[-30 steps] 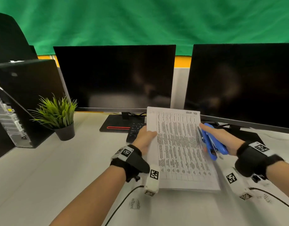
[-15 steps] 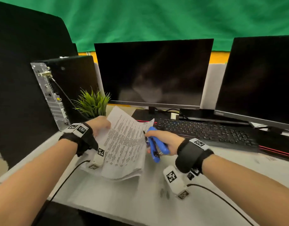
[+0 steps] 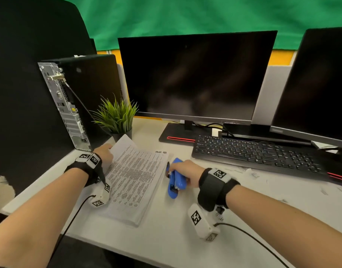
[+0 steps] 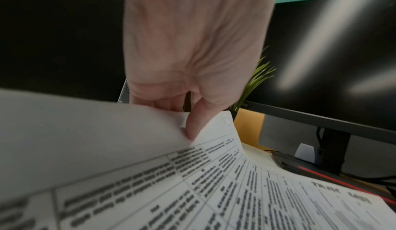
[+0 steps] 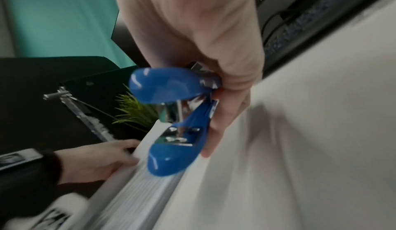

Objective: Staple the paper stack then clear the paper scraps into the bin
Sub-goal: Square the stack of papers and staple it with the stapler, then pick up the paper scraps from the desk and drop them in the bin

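Note:
A printed paper stack lies on the white desk, its far left corner lifted. My left hand pinches that corner; in the left wrist view the thumb presses on the curled sheets of the paper stack. My right hand grips a blue stapler just right of the stack, over the desk. In the right wrist view the stapler has its mouth open beside the stack's edge, with my right hand's fingers curled round its rear. Small paper scraps lie on the desk at the right.
A black keyboard lies behind my right hand. Two dark monitors stand at the back. A potted plant and a computer tower stand at the back left. The desk's near edge runs below my forearms.
The paper stack has come down from being held up and now lies on the desk. The stapler has drawn away from the stack's edge. My view has turned left.

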Motion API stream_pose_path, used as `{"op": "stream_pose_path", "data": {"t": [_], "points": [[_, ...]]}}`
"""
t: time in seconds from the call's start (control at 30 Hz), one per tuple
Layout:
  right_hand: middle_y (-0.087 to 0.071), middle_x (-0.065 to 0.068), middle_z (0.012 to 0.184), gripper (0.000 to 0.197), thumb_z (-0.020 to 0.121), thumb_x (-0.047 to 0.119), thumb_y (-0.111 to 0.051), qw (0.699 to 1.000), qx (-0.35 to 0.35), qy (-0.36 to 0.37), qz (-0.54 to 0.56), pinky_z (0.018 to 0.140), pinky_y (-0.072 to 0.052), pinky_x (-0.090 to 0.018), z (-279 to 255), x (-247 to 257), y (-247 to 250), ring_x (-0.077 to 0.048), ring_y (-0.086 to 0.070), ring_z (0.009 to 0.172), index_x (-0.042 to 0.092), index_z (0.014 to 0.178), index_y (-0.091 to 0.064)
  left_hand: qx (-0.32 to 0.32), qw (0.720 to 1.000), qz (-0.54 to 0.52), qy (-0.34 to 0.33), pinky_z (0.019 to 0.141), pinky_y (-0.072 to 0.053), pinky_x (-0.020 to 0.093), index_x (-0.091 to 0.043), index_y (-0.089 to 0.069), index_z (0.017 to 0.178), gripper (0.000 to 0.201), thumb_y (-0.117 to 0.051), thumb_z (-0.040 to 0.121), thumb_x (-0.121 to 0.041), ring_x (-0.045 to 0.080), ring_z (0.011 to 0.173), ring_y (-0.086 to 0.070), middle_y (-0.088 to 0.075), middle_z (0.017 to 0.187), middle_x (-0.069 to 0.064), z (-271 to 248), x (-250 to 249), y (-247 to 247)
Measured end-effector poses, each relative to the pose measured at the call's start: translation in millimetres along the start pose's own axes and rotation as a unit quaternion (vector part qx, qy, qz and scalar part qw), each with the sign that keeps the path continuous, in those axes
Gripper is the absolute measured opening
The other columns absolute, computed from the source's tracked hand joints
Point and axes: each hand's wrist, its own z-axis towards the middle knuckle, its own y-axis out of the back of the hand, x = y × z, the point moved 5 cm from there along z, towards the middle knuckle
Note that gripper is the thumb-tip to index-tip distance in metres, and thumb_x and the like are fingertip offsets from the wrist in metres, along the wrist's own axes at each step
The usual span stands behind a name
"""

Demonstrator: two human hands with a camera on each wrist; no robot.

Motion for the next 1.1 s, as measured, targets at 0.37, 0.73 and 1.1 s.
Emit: {"op": "stream_pose_path", "data": {"t": [0.37,0.73,1.1], "points": [[-0.063,-0.012,0.111,0.031,0.087,0.024,-0.052,0.948,-0.123,0.009,-0.293,0.084,-0.055,-0.033,30.0,21.6,8.6,-0.025,-0.065,0.09,0.004,0.109,-0.046,-0.011,0.987,0.158,0.028,0.102,-0.042,0.038,-0.004,-0.043,0.133,0.044,-0.048,0.091,-0.012,0.036,0.127,-0.048,-0.047,0.14,0.021,-1.5,0.6,-7.2],[-0.037,-0.015,0.139,0.045,0.094,0.028,-0.032,0.826,-0.155,0.093,-0.533,0.105,-0.031,-0.05,3.2,29.4,79.8,-0.037,-0.036,0.129,0.013,0.134,-0.044,-0.084,0.964,0.112,-0.228,0.104,-0.043,0.042,-0.014,-0.05,0.131,0.038,-0.049,0.094,-0.02,0.032,0.122,-0.05,-0.048,0.133,0.013,-61.9,-137.1,-29.7],[-0.025,-0.018,0.152,0.06,0.097,0.041,-0.034,0.787,0.024,0.074,-0.612,0.116,-0.023,-0.042,-61.4,-64.7,143.5,-0.032,-0.025,0.14,0.003,0.143,-0.03,0.094,0.91,0.089,-0.393,0.107,-0.04,0.038,-0.014,-0.056,0.127,0.037,-0.036,0.097,-0.011,0.03,0.125,-0.051,-0.053,0.134,0.01,-142.9,-253.5,-139.1]]}}
